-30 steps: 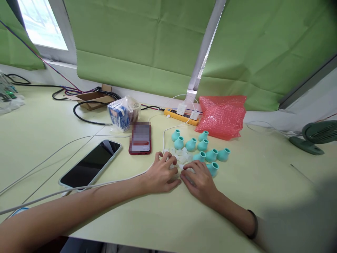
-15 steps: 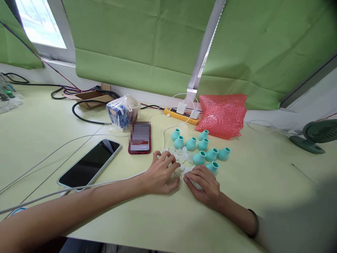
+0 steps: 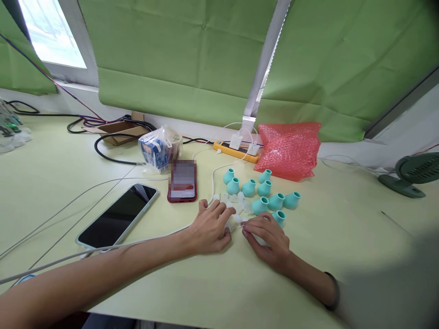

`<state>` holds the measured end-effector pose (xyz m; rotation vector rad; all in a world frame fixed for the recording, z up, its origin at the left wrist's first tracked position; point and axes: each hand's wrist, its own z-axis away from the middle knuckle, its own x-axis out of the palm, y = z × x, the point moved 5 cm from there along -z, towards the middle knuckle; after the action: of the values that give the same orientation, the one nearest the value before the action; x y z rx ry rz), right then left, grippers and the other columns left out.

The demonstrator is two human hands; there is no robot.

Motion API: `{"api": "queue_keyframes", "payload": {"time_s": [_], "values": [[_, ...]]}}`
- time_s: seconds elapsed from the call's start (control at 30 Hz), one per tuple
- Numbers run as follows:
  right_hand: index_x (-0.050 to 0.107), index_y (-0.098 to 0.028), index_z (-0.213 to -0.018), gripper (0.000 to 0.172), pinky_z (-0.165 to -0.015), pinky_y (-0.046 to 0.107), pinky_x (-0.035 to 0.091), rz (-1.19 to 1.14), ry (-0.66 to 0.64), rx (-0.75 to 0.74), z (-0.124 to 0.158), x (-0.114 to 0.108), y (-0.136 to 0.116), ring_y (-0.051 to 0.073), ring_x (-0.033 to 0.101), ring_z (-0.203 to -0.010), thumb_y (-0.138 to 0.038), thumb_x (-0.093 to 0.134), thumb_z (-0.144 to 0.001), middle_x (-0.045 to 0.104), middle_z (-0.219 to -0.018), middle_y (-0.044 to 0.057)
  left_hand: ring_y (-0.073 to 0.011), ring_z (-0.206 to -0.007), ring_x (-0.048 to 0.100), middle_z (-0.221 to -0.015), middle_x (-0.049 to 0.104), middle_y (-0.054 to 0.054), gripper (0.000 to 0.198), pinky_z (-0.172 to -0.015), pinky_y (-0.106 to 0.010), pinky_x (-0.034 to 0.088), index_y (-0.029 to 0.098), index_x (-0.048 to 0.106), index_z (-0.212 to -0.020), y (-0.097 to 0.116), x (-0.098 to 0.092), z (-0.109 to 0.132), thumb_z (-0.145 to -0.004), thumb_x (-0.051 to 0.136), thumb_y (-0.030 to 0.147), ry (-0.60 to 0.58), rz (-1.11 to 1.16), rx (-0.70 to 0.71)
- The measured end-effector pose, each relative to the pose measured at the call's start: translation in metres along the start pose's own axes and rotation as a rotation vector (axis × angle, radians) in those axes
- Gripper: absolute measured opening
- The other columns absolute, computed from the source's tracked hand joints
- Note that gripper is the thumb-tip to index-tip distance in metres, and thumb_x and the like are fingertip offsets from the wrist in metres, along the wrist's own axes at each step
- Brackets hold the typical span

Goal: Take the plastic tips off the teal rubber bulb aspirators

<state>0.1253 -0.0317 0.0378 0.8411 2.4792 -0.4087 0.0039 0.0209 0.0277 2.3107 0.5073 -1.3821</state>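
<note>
My left hand [image 3: 211,228] rests on the table with its fingers curled at small translucent white pieces [image 3: 231,223]; their exact shape is partly hidden. Facing it, my right hand [image 3: 269,242] has thumb and fingertips pinched together. A bit of something pale shows at its fingertips, and more of it under the fingers, too covered to name. Between and behind the hands lies a loose pile of white translucent pieces [image 3: 242,203]. Several turquoise flask-shaped pieces with open necks, such as this turquoise piece [image 3: 259,206], stand behind my right hand, the nearest one [image 3: 279,218] close to its knuckles.
A large phone [image 3: 118,217] and a red-cased phone [image 3: 182,183] lie left of my hands. White cable [image 3: 144,239] crosses over my left forearm. Farther back are a bagged blue box [image 3: 154,151], a yellow power strip [image 3: 222,148], a red bubble-wrap pouch [image 3: 290,151] and a green fan [image 3: 416,169].
My right hand has shifted slightly right and toward me, its fingers still pinched. The left fingers have curled a little more over the white pieces. The turquoise pieces stay in place.
</note>
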Motion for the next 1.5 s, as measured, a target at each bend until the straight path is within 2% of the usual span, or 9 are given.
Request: {"api": "queue_keyframes", "payload": {"time_s": [0.13,0.27,0.47,0.63,0.87,1.17,1.5], "values": [[0.054,-0.015,-0.086,0.023,-0.067,0.035,0.043,-0.010,-0.002,-0.048,-0.002,-0.003,-0.005,0.015,0.062,-0.067,-0.001,0.059,-0.069,0.067,-0.071,0.005,-0.0194,-0.076,0.049,-0.083,0.055,-0.008,0.025,-0.064,-0.032,0.036,0.014,0.044,-0.093,0.009,-0.005,0.003,-0.074,0.046,0.030,0.107,0.127,0.241],[0.054,-0.016,-0.087,0.023,-0.069,0.035,0.044,-0.032,-0.011,-0.068,-0.003,-0.002,-0.008,0.015,0.063,-0.069,-0.003,0.060,-0.069,0.067,-0.066,0.002,-0.0152,-0.075,0.052,-0.085,0.055,-0.007,0.020,-0.065,-0.026,0.042,0.014,0.041,-0.091,0.011,-0.005,0.004,-0.079,0.047,0.029,0.117,0.237,0.309],[0.055,-0.018,-0.092,0.027,-0.075,0.039,0.043,0.008,-0.033,-0.037,-0.001,-0.001,-0.005,0.017,0.063,-0.076,-0.005,0.060,-0.070,0.069,-0.071,0.002,-0.0165,-0.083,0.053,-0.089,0.055,-0.007,0.030,-0.067,-0.026,0.046,0.017,0.037,-0.093,0.002,-0.004,0.005,-0.077,0.053,0.036,0.180,0.360,0.249],[0.055,-0.020,-0.094,0.029,-0.075,0.040,0.041,0.020,-0.042,-0.032,-0.001,-0.001,-0.004,0.018,0.062,-0.078,-0.005,0.060,-0.070,0.068,-0.071,0.001,-0.0170,-0.082,0.054,-0.088,0.055,-0.007,0.032,-0.067,-0.028,0.047,0.018,0.037,-0.092,-0.001,-0.004,0.005,-0.075,0.056,0.036,0.197,0.387,0.206],[0.055,-0.022,-0.099,0.032,-0.067,0.039,0.043,0.021,-0.048,-0.018,-0.002,0.001,-0.002,0.019,0.058,-0.074,-0.006,0.058,-0.071,0.068,-0.079,0.003,-0.0159,-0.083,0.056,-0.090,0.057,-0.004,0.037,-0.066,-0.024,0.046,0.019,0.036,-0.101,0.001,-0.004,0.005,-0.076,0.055,0.038,0.150,0.341,0.204],[0.051,-0.019,-0.108,0.041,-0.065,0.040,0.046,-0.059,-0.112,-0.013,0.002,0.004,-0.002,0.021,0.054,-0.080,-0.006,0.057,-0.069,0.065,-0.083,0.006,-0.0153,-0.081,0.057,-0.090,0.058,-0.004,0.031,-0.064,-0.024,0.045,0.018,0.037,-0.099,0.003,-0.006,0.003,-0.079,0.048,0.040,0.105,0.318,0.165],[0.047,-0.019,-0.115,0.047,-0.069,0.041,0.045,-0.081,-0.196,-0.017,0.005,0.008,-0.002,0.023,0.052,-0.087,0.000,0.051,-0.072,0.064,-0.089,0.007,-0.0154,-0.080,0.056,-0.088,0.057,-0.004,0.030,-0.062,-0.024,0.044,0.018,0.038,-0.098,0.001,-0.002,0.003,-0.079,0.048,0.038,0.066,0.295,0.145]]}}
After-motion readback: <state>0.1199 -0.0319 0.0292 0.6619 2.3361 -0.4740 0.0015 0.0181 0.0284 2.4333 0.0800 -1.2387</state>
